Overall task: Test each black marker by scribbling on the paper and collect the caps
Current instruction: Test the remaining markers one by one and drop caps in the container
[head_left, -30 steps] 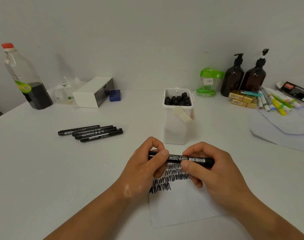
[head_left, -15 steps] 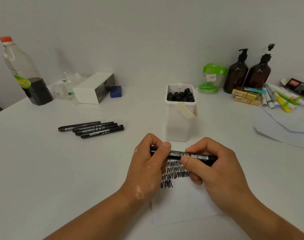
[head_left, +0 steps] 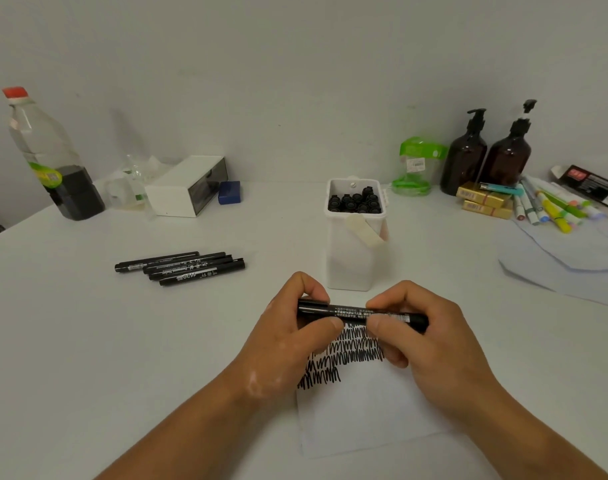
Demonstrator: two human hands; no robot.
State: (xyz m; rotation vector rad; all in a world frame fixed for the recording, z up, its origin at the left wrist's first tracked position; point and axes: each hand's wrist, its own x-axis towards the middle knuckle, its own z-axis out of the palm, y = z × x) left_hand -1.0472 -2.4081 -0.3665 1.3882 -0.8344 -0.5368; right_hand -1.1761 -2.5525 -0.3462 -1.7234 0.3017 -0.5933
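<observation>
Marker [head_left: 356, 312] lies crosswise between my hands, above the paper [head_left: 364, 410]. Left hand [head_left: 288, 341] pinches the cap end; right hand [head_left: 430, 341] grips the barrel. Cap should pull leftward. White holder [head_left: 351, 261] stands just beyond.

Glossy black plastic marker [head_left: 354, 312]; matt white paper [head_left: 364, 407]; smooth white table [head_left: 122, 341]

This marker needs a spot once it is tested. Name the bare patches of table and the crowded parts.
Bare table lies left of the left hand, this side of the four markers. A gap runs between those markers and the white tub; another between the tub and the loose sheets. Back right is crowded: pump bottles, highlighters.
</observation>
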